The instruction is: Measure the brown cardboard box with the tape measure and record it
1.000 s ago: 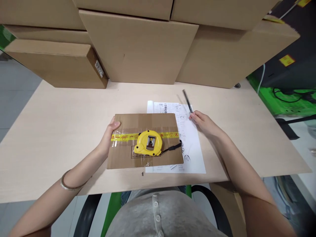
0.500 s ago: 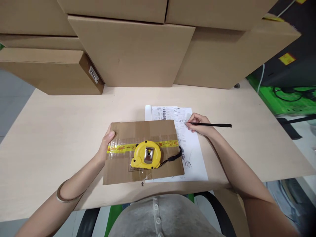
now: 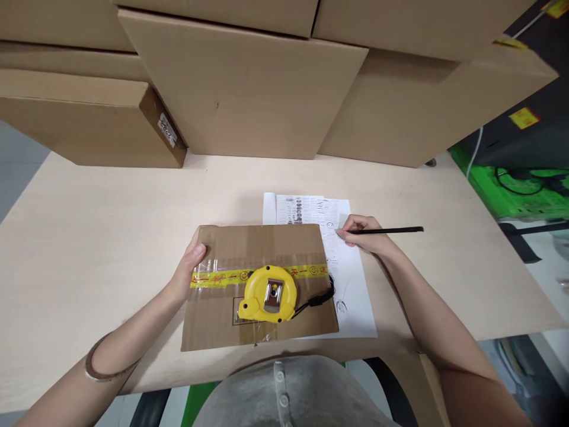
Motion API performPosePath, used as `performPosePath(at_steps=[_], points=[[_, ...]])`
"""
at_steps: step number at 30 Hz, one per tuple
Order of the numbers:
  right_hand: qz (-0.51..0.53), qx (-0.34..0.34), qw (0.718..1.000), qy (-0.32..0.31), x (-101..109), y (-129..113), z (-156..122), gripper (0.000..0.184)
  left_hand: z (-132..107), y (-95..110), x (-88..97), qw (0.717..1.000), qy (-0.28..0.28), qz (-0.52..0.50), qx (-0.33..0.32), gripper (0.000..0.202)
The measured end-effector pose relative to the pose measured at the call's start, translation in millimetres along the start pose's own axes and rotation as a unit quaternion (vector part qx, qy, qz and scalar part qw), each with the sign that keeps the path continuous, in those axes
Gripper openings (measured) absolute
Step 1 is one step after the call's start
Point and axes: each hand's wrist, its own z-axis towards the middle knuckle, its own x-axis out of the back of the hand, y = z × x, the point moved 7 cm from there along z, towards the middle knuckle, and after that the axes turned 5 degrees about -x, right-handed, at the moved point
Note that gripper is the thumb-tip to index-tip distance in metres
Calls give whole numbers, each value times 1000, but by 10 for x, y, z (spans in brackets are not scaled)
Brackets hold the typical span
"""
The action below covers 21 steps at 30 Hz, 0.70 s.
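Observation:
My left hand (image 3: 191,264) grips the left edge of a flat cardboard package (image 3: 284,246), thumb on top and fingers mostly hidden behind it. Clear tape and a yellow printed tape strip (image 3: 222,278) run across the package. On top of it lies a yellow tape measure (image 3: 269,293) with a black wrist strap (image 3: 317,298) reaching past the right edge. My right hand (image 3: 362,231) is closed around a black pen (image 3: 395,230), its tip near a small drawn smiley. Beneath are white paper sheets (image 3: 355,284) with print and scribbles, partly covered by the package.
Cardboard boxes (image 3: 240,89) stand along the back of the pale table (image 3: 111,237), with a lower box (image 3: 102,133) at the back left. To the right are a green surface (image 3: 507,190) with black cables and a dark object bearing a yellow label (image 3: 524,118).
The package, with the tape measure on it, appears slightly lower and larger in view. The camera view has shifted a little. My right hand keeps the pen by the same smiley.

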Motion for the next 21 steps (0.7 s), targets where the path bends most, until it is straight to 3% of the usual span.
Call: performPosePath(at_steps=[3, 9, 21], points=[[5, 1, 1000, 8, 7, 6, -5, 44, 9, 42, -9, 1000, 1, 11, -30, 40], [6, -4, 1000, 7, 10, 28, -9, 42, -28, 74, -93, 1000, -5, -5, -24, 50], [3, -9, 1000, 20, 39, 36, -13, 38, -26, 13, -38, 999, -36, 5, -15, 44]])
